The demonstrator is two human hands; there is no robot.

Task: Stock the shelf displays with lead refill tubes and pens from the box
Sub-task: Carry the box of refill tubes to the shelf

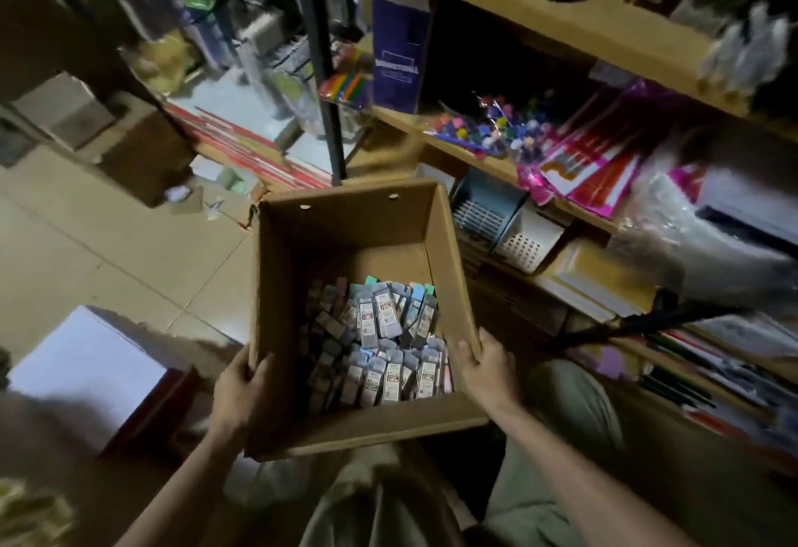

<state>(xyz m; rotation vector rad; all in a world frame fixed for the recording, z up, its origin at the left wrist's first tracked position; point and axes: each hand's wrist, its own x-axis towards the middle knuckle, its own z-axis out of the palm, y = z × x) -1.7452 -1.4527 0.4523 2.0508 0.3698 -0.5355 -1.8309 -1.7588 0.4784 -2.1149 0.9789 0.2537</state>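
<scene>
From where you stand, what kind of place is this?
Most likely a stationery shop or its stockroom. Wooden shelves hold packets of pens and coloured craft bits, mesh desk organisers sit lower down, and both hands hold a cardboard box full of small lead refill tubes.

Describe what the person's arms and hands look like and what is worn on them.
Both forearms are bare to the frame edge: no sleeves show. The left hand and right hand wear no gloves, and no rings, watch or bracelet show, though the picture is dim and slightly blurred.

Matt brown cardboard box; glossy plastic lead refill tubes; wooden shelf.
</scene>
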